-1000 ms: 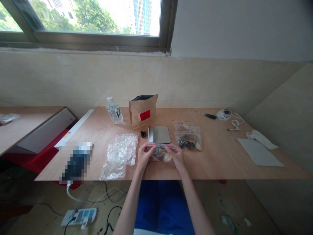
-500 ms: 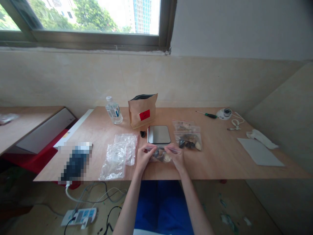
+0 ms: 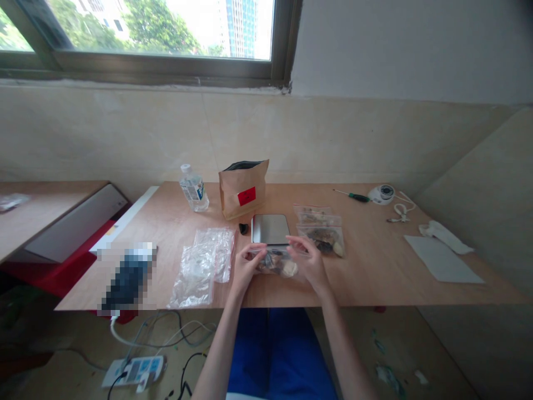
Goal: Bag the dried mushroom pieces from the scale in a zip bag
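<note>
A clear zip bag (image 3: 277, 263) with dark and pale pieces in it lies at the table's front edge. My left hand (image 3: 249, 266) pinches its top left corner. At the bag's right end is my right hand (image 3: 310, 264), its fingers apart and curved over the top edge. Just behind the bag sits a flat scale (image 3: 270, 229) with a metal plate. To the right lie filled zip bags (image 3: 327, 240), partly behind my right hand. Flat clear bags (image 3: 197, 272) are spread to the left. A small black piece (image 3: 244, 228) rests left of the scale.
Behind the scale stands an open brown paper pouch (image 3: 244, 191), with a water bottle (image 3: 194, 189) to its left. A blurred phone (image 3: 127, 280) lies front left. Farther right are a screwdriver (image 3: 358, 197), a white camera (image 3: 382, 194), a cloth (image 3: 445, 236) and white paper (image 3: 441, 260).
My right hand has opened from its pinch on the bag's top edge and shifted slightly right. My left hand has hardly moved.
</note>
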Demonstrator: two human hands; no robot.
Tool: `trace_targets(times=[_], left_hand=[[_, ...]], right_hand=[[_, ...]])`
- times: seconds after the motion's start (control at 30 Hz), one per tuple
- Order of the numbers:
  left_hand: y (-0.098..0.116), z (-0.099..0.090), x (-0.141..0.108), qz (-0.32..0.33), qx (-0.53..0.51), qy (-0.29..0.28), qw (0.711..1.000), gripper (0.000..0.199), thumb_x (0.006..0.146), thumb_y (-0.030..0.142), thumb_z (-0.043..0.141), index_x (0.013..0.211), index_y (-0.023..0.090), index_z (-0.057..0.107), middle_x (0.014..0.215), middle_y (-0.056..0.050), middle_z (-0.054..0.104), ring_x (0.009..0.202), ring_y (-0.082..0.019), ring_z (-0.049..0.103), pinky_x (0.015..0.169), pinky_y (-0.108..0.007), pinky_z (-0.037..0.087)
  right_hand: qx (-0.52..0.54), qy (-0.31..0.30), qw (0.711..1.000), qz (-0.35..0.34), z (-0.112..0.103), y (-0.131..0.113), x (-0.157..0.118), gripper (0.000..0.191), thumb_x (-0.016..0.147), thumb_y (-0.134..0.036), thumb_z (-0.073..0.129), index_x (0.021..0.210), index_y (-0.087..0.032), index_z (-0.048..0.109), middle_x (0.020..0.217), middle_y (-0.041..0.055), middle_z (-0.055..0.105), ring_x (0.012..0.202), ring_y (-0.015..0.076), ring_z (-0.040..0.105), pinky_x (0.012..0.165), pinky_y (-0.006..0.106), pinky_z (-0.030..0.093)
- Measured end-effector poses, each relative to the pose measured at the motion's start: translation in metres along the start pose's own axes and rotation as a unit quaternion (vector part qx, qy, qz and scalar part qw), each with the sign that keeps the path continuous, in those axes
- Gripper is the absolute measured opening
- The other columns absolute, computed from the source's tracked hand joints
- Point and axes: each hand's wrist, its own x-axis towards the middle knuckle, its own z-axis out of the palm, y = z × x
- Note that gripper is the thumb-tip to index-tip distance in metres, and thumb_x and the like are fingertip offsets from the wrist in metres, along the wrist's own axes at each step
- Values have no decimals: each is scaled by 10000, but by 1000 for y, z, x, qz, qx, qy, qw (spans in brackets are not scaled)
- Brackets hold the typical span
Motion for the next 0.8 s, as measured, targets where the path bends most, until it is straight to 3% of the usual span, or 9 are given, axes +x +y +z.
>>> trace_targets(times=[0.13, 0.23, 0.5, 0.8], left_hand=[[2, -4, -3, 21, 1, 26, 999, 212, 705, 343, 695, 797, 152, 693, 794, -58, 691, 761, -168, 629, 675, -244, 498], [8, -6, -8, 0, -8, 23, 1000, 229, 703, 367, 691, 790, 155, 690, 776, -50, 685, 690, -157, 623, 588, -236, 500], [26, -1, -15, 28, 24, -24, 999, 191, 742, 349, 664, 799, 171, 705, 820, -54, 683, 757, -169, 633, 630, -239, 500], [28, -1, -16, 63, 60, -29, 996, 166, 745, 330, 665, 792, 170, 667, 792, -38, 666, 765, -160, 619, 650, -227, 470]], right_hand=[[-204, -69, 970, -115, -12, -29, 13, 152, 817, -309, 602, 923, -244, 689, 890, 44, 660, 899, 216, 550, 841, 360, 394], [-264, -79, 950, -147, -18, -47, 18, 194, 813, -318, 608, 979, -237, 671, 918, 49, 656, 904, 223, 547, 839, 364, 379], [-286, -190, 919, -192, -10, -67, 18, 75, 841, -228, 584, 810, -208, 649, 836, 43, 654, 842, 200, 560, 800, 339, 381], [-245, -191, 936, -168, -5, -57, 17, 181, 838, -77, 523, 719, -189, 601, 756, 17, 614, 746, 160, 538, 702, 277, 379]])
